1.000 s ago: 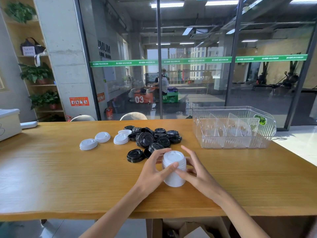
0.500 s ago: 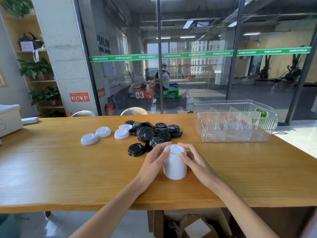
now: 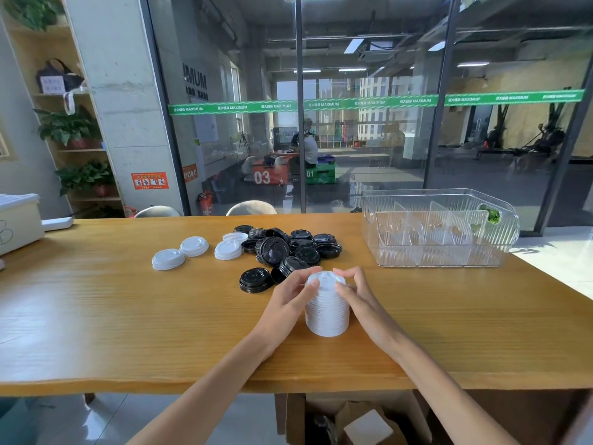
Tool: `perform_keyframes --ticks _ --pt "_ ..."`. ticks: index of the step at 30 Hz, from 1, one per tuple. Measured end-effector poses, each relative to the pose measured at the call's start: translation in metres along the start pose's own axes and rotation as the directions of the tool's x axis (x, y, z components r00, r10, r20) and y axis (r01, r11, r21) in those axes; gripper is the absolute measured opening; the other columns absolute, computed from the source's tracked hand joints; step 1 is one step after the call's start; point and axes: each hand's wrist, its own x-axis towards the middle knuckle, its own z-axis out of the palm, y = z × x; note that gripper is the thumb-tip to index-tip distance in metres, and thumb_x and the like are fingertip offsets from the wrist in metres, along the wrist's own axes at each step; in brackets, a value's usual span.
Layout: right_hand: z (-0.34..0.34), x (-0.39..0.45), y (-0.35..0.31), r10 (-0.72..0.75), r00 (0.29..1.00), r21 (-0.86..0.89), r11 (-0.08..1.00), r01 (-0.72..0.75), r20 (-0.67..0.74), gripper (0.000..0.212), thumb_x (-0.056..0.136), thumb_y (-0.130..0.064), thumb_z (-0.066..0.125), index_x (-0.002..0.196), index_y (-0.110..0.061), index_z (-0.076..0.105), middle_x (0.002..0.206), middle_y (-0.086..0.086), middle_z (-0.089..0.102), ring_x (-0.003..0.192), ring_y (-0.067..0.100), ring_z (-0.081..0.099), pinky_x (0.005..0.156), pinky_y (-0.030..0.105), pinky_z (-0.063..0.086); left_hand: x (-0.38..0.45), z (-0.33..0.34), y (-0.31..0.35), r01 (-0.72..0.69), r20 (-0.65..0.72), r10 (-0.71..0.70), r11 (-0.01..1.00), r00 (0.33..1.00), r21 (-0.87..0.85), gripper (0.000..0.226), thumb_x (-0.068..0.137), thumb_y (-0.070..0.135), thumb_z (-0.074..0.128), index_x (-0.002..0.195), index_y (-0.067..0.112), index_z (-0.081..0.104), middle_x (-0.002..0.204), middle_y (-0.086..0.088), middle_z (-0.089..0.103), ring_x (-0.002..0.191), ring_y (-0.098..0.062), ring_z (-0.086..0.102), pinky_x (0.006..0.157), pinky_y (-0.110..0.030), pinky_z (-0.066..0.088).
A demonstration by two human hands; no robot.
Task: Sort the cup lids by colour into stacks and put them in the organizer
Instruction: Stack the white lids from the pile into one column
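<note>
Left hand [image 3: 290, 295] and right hand [image 3: 356, 293] curled round upright white lid stack [image 3: 326, 308] on desk [image 3: 128, 316], forearms angled inward, stack axis vertical

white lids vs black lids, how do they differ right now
Most white lids form a neat upright stack gripped between the left hand and right hand; the black lids lie in a loose, overlapping heap. The stack stands near the table's front; the heap lies further back. Neither is in the clear organizer yet.
</note>
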Motion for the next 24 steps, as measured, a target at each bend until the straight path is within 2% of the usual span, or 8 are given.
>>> perform_keyframes --ticks 10,13,16,18,21,24 --pt "0.0004 -0.0014 0.0 -0.002 0.999 0.023 1.0 0.001 0.034 0.041 0.1 -0.06 0.05 0.132 -0.036 0.042 0.155 -0.033 0.037 0.129 -0.023 0.045 0.101 0.019 0.037 -0.0013 0.0004 0.0006 0.013 0.017 -0.013 1.0 1.0 -0.006 0.042 0.109 0.048 0.056 0.147 0.031 0.061 0.143 0.017 0.067 0.135 0.0 0.058 0.108 -0.024 0.043" --pt "0.0007 -0.0007 0.0006 0.002 0.999 0.025 1.0 -0.003 0.04 0.04 0.1 -0.061 0.049 0.13 -0.036 0.042 0.157 -0.027 0.038 0.132 -0.023 0.042 0.104 0.019 0.035 -0.0017 0.002 0.0007 0.021 0.017 -0.021 1.0 1.0 -0.004 0.044 0.106 0.05 0.054 0.145 0.03 0.061 0.138 0.019 0.068 0.132 0.001 0.059 0.105 -0.02 0.044" --pt "0.0006 0.0001 -0.0004 0.012 0.999 0.032 0.999 -0.013 0.049 0.034 0.099 -0.061 0.049 0.125 -0.039 0.043 0.16 -0.023 0.037 0.141 -0.016 0.037 0.109 0.025 0.034 -0.0007 0.0019 0.0008 0.027 0.017 -0.027 1.0 0.999 -0.006 0.045 0.105 0.051 0.053 0.145 0.03 0.061 0.136 0.021 0.068 0.131 0.003 0.059 0.102 -0.016 0.044" --pt "0.0002 -0.001 -0.001 0.023 0.999 0.038 0.999 -0.024 0.045 0.035 0.098 -0.062 0.049 0.125 -0.041 0.043 0.162 -0.024 0.037 0.143 -0.012 0.038 0.113 0.031 0.033 0.001 0.0011 0.001 0.04 0.024 -0.04 0.999 0.999 -0.016 0.039 0.109 0.044 0.053 0.143 0.028 0.061 0.136 0.02 0.069 0.131 0.002 0.059 0.101 -0.014 0.044" --pt "-0.0005 -0.0036 -0.0011 0.033 0.999 0.042 0.999 -0.035 0.032 0.042 0.097 -0.069 0.051 0.132 -0.046 0.044 0.156 -0.03 0.046 0.141 -0.008 0.044 0.118 0.038 0.033 -0.0001 0.0004 0.0002 0.037 0.024 -0.036 0.998 0.999 -0.042 0.033 0.112 0.039 0.053 0.141 0.028 0.064 0.138 0.017 0.07 0.133 -0.001 0.059 0.102 -0.015 0.044" --pt "-0.0018 -0.0062 -0.0017 0.046 0.999 0.022 0.999 -0.046 0.021 0.053 0.095 -0.077 0.053 0.141 -0.053 0.042 0.136 -0.025 0.065 0.128 -0.005 0.057 0.113 0.04 0.04 0.0002 -0.0007 -0.0003 0.028 0.025 -0.027 0.999 0.999 -0.036 0.032 0.112 0.041 0.055 0.139 0.029 0.066 0.136 0.015 0.071 0.131 -0.003 0.061 0.104 -0.023 0.043"
